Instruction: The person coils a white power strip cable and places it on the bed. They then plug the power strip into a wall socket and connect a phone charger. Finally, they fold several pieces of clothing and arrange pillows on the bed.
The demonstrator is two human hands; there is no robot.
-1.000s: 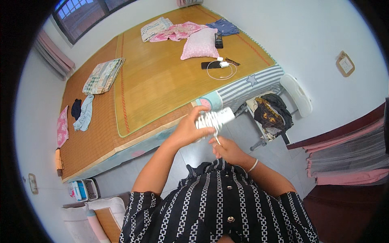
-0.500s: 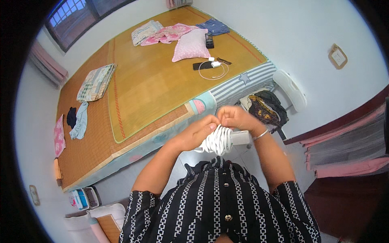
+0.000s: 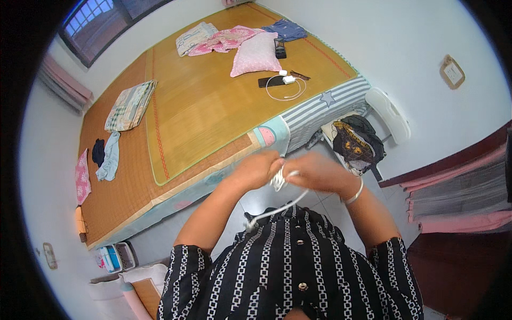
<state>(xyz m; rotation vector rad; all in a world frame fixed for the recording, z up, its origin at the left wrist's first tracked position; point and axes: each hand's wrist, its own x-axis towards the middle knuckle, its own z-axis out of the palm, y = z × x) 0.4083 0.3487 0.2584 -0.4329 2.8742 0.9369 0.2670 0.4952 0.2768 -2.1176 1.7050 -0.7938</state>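
Beside the bed [image 3: 197,106], left grip [image 3: 258,169] and right grip [image 3: 320,172] clasp white cord [image 3: 278,182] — partly hidden.

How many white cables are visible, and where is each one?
2. One white cable is bunched between the left hand and right hand; the other cable lies looped on the bed, near the pink pillow. More may be hidden.

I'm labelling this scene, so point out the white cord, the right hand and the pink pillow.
White cord [image 3: 278,180]: head view, the bunched part.
Right hand [image 3: 317,171]: head view, its blurred back.
Pink pillow [image 3: 256,55]: head view, middle of its upper side.
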